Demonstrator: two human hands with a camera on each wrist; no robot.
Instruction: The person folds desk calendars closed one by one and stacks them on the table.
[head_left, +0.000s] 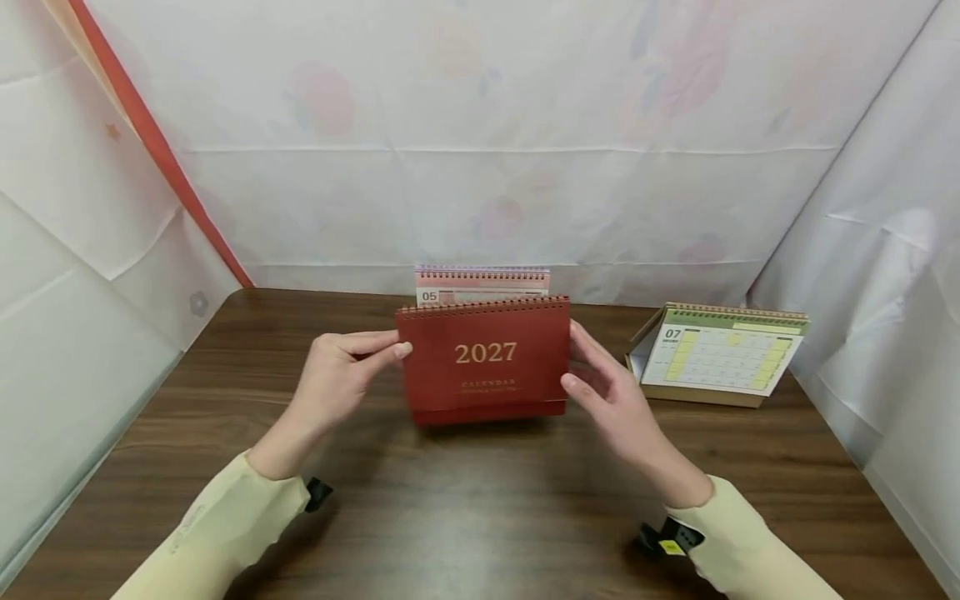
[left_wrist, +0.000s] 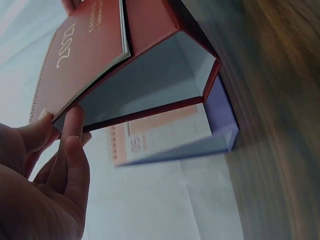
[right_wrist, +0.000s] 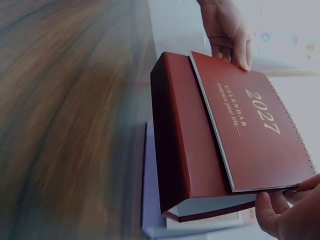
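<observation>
A red desk calendar (head_left: 486, 367) with gold "2027" print and a spiral along its top is between both hands. My left hand (head_left: 330, 379) pinches its upper left edge, thumb in front and fingers behind. On the opposite edge my right hand (head_left: 618, 408) grips it, thumb toward the front. The left wrist view shows the hollow, folded stand of the red calendar (left_wrist: 150, 85) from its open side. Directly behind it is a second calendar (head_left: 480, 273) marked "05", with a pink-and-white page and a purple stand (left_wrist: 220, 107); its lower part is hidden in the head view.
To the right, a green-topped calendar (head_left: 723, 354) marked "07" stands on the dark wooden table (head_left: 465, 508), tilted back on its tan stand. White patterned cloth (head_left: 480, 192) hangs behind the table and at both sides. A red strip (head_left: 165, 154) runs down the back left corner.
</observation>
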